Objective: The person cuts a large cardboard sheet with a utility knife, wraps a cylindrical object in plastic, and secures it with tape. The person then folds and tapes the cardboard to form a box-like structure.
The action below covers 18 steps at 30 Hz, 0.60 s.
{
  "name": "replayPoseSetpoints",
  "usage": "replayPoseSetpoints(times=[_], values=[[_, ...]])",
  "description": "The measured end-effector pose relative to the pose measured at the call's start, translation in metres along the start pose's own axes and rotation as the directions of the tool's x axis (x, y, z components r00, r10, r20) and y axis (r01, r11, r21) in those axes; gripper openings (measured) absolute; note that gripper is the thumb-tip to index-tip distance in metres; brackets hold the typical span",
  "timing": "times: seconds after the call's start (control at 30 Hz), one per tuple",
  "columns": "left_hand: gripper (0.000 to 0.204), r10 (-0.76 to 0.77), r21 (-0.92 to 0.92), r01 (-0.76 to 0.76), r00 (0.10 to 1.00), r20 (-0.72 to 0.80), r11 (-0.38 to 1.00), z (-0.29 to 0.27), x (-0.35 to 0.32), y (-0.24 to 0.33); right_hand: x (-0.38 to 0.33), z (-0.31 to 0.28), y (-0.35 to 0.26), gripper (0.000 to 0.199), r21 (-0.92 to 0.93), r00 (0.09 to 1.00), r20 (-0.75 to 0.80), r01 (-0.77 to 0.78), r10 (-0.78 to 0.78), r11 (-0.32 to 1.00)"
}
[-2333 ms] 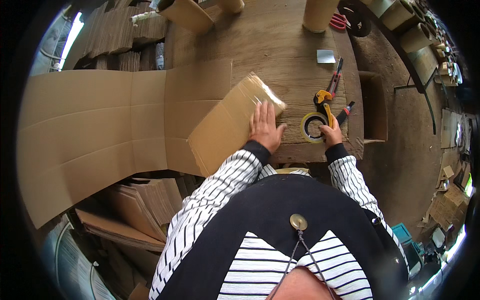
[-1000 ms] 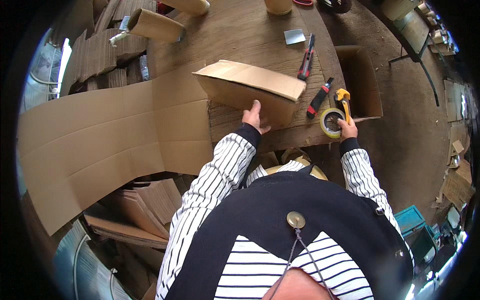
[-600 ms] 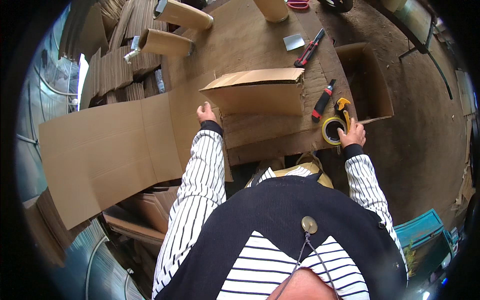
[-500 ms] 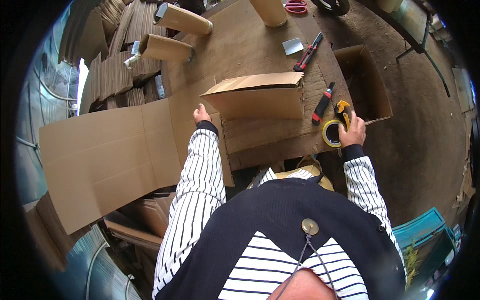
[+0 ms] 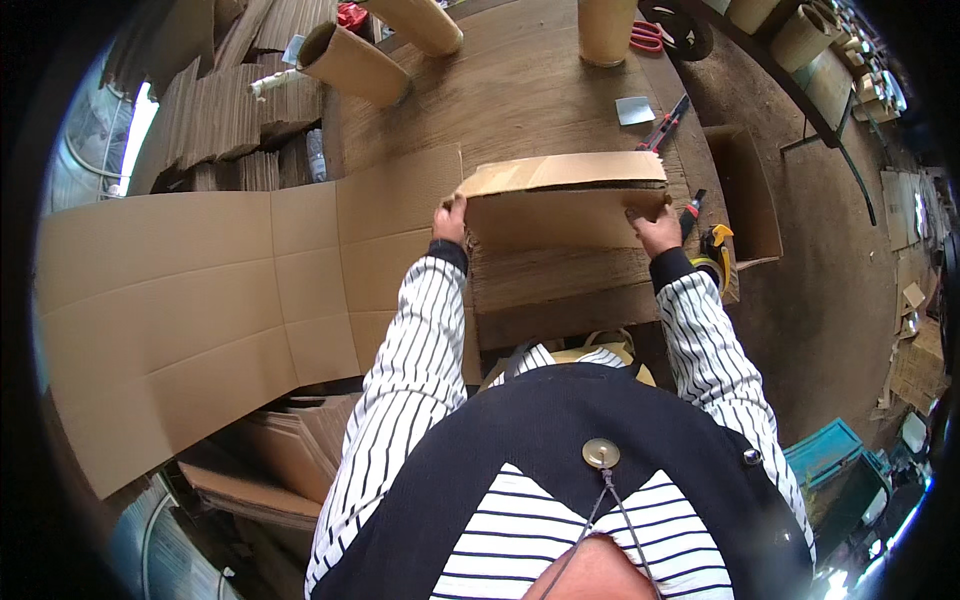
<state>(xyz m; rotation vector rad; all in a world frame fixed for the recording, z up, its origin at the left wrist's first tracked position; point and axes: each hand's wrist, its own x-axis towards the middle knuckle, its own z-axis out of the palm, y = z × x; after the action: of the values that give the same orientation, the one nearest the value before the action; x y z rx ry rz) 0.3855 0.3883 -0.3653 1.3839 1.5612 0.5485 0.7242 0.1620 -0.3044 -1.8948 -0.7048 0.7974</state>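
Note:
A folded cardboard box (image 5: 560, 212) stands on edge on the wooden table, with strips of tape along its top. My left hand (image 5: 451, 218) grips its left end. At the opposite end my right hand (image 5: 655, 228) is closed round the edge, thumb on the near face. Just right of that hand lie a red and black utility knife (image 5: 692, 212) and a yellow tape dispenser (image 5: 716, 250); the right sleeve partly hides the tape. Left of the box a large creased cardboard sheet (image 5: 190, 290) lies opened out, reaching past the table's side.
Cardboard tubes (image 5: 605, 35) stand at the table's far side. Red scissors (image 5: 648, 36), a second knife (image 5: 668, 122) and a pale square card (image 5: 634, 110) lie far right. An open carton (image 5: 745, 190) sits beyond the right edge. Stacked cardboard (image 5: 215, 125) fills the far left.
My right hand has left the tape dispenser and taken hold of the box's right end. My left hand has closed on its left end. The view has shifted somewhat.

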Motion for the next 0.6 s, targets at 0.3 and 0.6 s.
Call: replayPoseSetpoints(times=[0.3,0.6], values=[[0.061,0.027,0.303,-0.079,0.985,0.172,0.950,-0.071,-0.233,0.012,0.010,0.004,-0.065,0.052,-0.185,0.967,0.204,-0.116,0.153,0.976],[0.027,-0.153,0.462,-0.004,0.941,0.303,0.887,-0.086,-0.263,0.027,-0.062,-0.077,0.000,0.066,-0.668,0.951,-0.145,0.109,-0.273,0.736]])
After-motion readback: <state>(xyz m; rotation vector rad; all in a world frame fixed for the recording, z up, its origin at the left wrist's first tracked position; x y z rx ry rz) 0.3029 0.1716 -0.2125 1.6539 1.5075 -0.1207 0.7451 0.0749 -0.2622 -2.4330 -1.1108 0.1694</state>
